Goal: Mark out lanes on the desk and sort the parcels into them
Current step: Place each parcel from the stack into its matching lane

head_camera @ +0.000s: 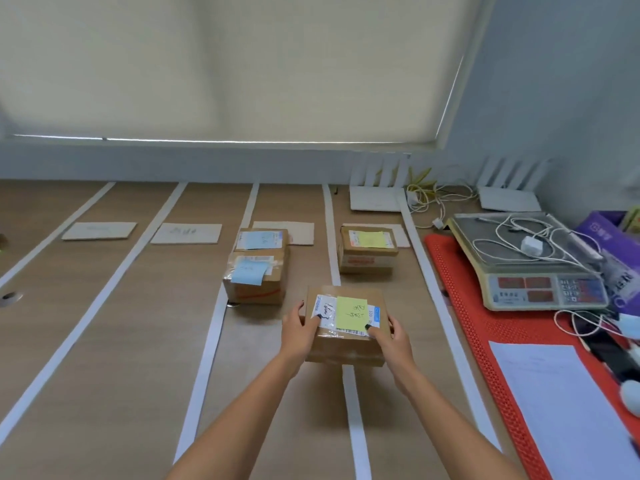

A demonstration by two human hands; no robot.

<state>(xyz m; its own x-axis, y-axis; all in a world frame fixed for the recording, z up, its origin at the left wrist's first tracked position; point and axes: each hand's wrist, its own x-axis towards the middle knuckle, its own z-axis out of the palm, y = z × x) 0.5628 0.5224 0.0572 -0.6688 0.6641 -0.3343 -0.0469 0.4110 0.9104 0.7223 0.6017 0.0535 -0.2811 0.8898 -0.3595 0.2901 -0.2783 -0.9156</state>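
While gripped from both sides, parcel [346,327] with yellow note [351,315] sits between the two hands, above the desk [121,341], straddling the white tape strip [353,410] that divides the two right-hand lanes. Left hand [300,328] on parcel's left edge, fingers curled onto the top over the shipping label. Right hand [393,336] on the right edge, thumb curled onto the top near the barcode. Both grips closed around the box, parcel centred between them.

Two stacked-looking parcels with blue notes [258,268] in the lane left of that strip, rear one just behind the front one; cannot tell if touching. One parcel with yellow note [367,251] in the lane right of it, well ahead of the held one. Cardboard lane cards [187,233] lying flat at the far end of the lanes; writing too blurred to read.

Further tape strips running front to back across the desk. On the right: red mat [485,334], weighing scale [526,265] with white cables on its pan, sheet of paper [561,410].
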